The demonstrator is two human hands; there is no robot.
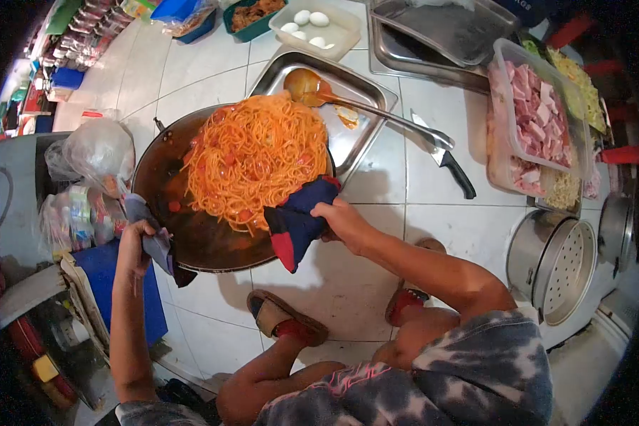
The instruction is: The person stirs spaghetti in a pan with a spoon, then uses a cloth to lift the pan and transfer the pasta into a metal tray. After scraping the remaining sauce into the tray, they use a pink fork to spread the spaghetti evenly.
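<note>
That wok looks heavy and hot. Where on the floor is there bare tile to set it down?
Bare tile lies left of the steel tray, above the wok, and below the knife, between the right hand and the steamer pot. The top edge and right side are crowded with trays and the tub of cut meat.

Bare white tiled floor opens at 3 o'clock of the big dark round wok; steel tray blocks 1 o'clock, black-handled knife sits further out.
</note>
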